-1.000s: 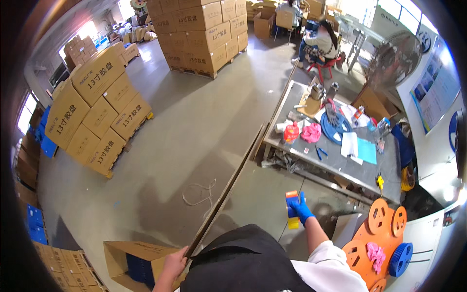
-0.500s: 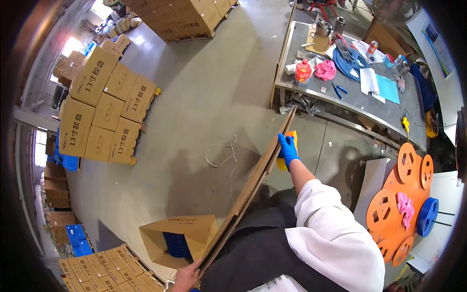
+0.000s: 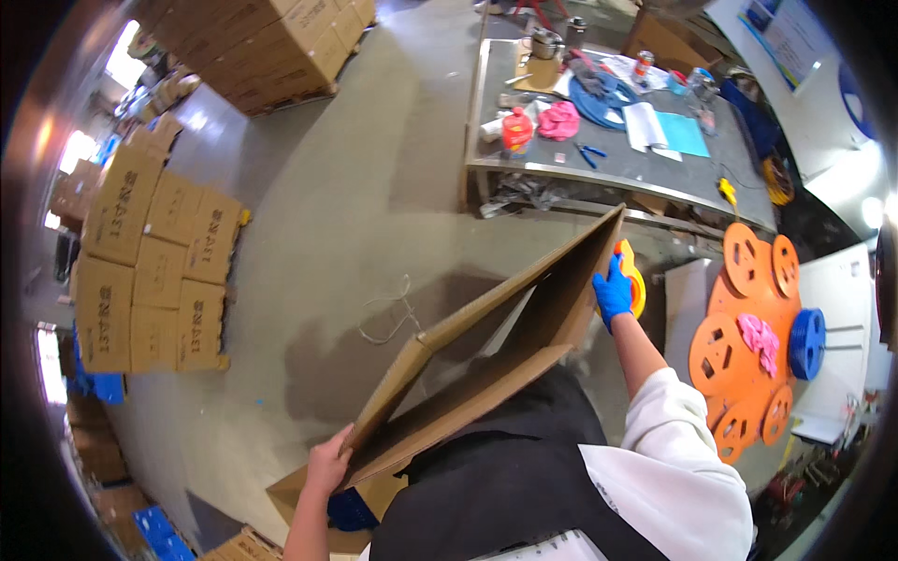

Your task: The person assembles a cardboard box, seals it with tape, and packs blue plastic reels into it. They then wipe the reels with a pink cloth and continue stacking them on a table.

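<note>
A brown cardboard box [image 3: 561, 323], partly unfolded and open through its middle, stretches across my front against my dark apron. My bare left hand [image 3: 327, 460] is closed on its near left corner. At the far right end, my right hand [image 3: 613, 292] wears a blue glove and is closed around an orange and yellow tape dispenser [image 3: 636, 280], held against the cardboard. Some of its fingers are hidden. Below the left end stands another open carton [image 3: 292, 486]; blue reels [image 3: 348, 512] show inside it, partly covered by my arm and the box.
Ahead stands a metal-edged workbench [image 3: 599, 164] with a red bottle [image 3: 516, 131], pink cloth [image 3: 558, 121] and blue pliers [image 3: 589, 154]. An orange round-lobed stand [image 3: 739, 323] is at right. Stacked cartons [image 3: 154, 271] fill the left; a thin cord [image 3: 393, 313] lies on the floor.
The cardboard has opened from a flat folded sheet into a hollow shape. Both hands have moved apart from my body with it, and the view has turned rightward.
</note>
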Action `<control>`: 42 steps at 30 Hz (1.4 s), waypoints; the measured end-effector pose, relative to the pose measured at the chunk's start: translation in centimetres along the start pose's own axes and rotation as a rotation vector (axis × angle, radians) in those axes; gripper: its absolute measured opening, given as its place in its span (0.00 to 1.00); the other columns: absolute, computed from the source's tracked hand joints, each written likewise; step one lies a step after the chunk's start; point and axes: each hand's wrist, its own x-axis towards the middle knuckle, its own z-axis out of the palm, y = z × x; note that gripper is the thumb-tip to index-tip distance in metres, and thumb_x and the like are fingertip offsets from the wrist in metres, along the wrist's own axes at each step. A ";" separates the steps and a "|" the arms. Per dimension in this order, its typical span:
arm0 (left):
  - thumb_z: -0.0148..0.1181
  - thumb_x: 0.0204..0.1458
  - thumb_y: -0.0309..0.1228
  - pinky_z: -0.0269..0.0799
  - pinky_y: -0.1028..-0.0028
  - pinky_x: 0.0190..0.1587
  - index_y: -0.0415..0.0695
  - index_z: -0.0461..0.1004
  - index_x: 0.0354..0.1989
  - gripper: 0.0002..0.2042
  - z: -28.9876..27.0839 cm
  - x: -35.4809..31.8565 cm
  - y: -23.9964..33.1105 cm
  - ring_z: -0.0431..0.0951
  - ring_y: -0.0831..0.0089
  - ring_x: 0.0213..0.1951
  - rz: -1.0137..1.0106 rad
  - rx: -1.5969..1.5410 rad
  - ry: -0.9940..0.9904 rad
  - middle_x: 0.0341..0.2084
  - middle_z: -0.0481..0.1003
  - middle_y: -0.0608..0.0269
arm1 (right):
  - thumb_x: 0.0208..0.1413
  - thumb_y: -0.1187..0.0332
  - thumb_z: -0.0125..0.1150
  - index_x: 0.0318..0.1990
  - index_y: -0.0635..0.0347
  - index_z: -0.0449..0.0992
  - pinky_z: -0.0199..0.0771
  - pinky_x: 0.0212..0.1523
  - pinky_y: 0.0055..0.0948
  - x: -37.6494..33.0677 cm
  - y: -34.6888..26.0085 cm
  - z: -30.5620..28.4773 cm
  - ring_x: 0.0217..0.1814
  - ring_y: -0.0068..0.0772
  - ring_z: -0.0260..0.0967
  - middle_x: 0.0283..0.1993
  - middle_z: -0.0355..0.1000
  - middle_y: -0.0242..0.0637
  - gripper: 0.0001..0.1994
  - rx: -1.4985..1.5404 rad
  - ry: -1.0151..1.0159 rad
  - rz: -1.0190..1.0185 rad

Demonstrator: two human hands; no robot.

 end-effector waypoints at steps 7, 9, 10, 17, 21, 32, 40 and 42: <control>0.56 0.50 0.21 0.73 0.57 0.43 0.50 0.66 0.63 0.28 8.5 22.7 4.0 0.77 0.44 0.42 0.358 -0.119 0.064 0.39 0.76 0.39 | 0.52 0.69 0.59 0.70 0.49 0.57 0.69 0.54 0.46 -12.2 10.7 -8.8 0.54 0.61 0.67 0.55 0.66 0.60 0.35 -0.352 0.267 -0.142; 0.56 0.50 0.21 0.73 0.57 0.42 0.49 0.65 0.63 0.28 10.2 25.8 8.1 0.77 0.44 0.41 0.345 -0.091 -0.010 0.37 0.76 0.39 | 0.52 0.70 0.58 0.70 0.49 0.58 0.69 0.56 0.45 -14.4 11.6 -9.8 0.56 0.61 0.66 0.56 0.64 0.59 0.35 -0.383 0.287 -0.064; 0.56 0.50 0.22 0.74 0.57 0.41 0.49 0.65 0.63 0.28 11.0 27.0 9.7 0.77 0.44 0.40 0.331 -0.060 -0.043 0.37 0.76 0.39 | 0.52 0.71 0.58 0.70 0.49 0.59 0.69 0.56 0.45 -15.2 11.8 -9.7 0.56 0.61 0.66 0.57 0.63 0.58 0.34 -0.369 0.274 0.045; 0.57 0.45 0.21 0.76 0.58 0.38 0.45 0.57 0.68 0.36 22.2 29.5 18.0 0.80 0.49 0.36 0.426 0.370 -0.083 0.44 0.75 0.40 | 0.53 0.71 0.58 0.68 0.48 0.61 0.71 0.53 0.41 -16.6 16.5 -6.6 0.53 0.57 0.69 0.57 0.63 0.55 0.32 -0.542 0.303 0.251; 0.62 0.43 0.24 0.79 0.61 0.46 0.45 0.43 0.72 0.46 30.4 28.5 21.7 0.76 0.46 0.52 0.328 0.596 -0.117 0.65 0.61 0.46 | 0.53 0.75 0.57 0.68 0.49 0.62 0.70 0.54 0.42 -15.5 15.9 -2.8 0.56 0.56 0.68 0.63 0.62 0.50 0.32 -0.409 0.341 0.193; 0.60 0.54 0.41 0.49 0.57 0.70 0.45 0.41 0.73 0.43 37.7 29.0 19.2 0.39 0.42 0.72 0.123 0.558 -0.470 0.73 0.34 0.52 | 0.53 0.74 0.57 0.67 0.29 0.60 0.73 0.42 0.41 -2.4 23.3 0.7 0.46 0.50 0.71 0.58 0.65 0.56 0.34 -0.816 -0.360 -0.547; 0.49 0.60 0.34 0.56 0.55 0.66 0.49 0.69 0.61 0.20 21.8 25.8 20.1 0.63 0.51 0.64 0.337 0.325 -0.159 0.61 0.68 0.54 | 0.52 0.80 0.54 0.68 0.23 0.56 0.74 0.43 0.41 -1.3 24.4 -2.1 0.48 0.52 0.72 0.55 0.67 0.54 0.39 -0.773 -0.524 -0.692; 0.47 0.61 0.32 0.55 0.57 0.67 0.47 0.73 0.58 0.18 18.5 24.6 16.2 0.63 0.51 0.64 0.289 0.416 0.161 0.60 0.69 0.56 | 0.52 0.79 0.56 0.68 0.24 0.56 0.75 0.42 0.42 -1.0 23.8 -2.0 0.48 0.52 0.72 0.54 0.67 0.54 0.39 -0.821 -0.545 -0.664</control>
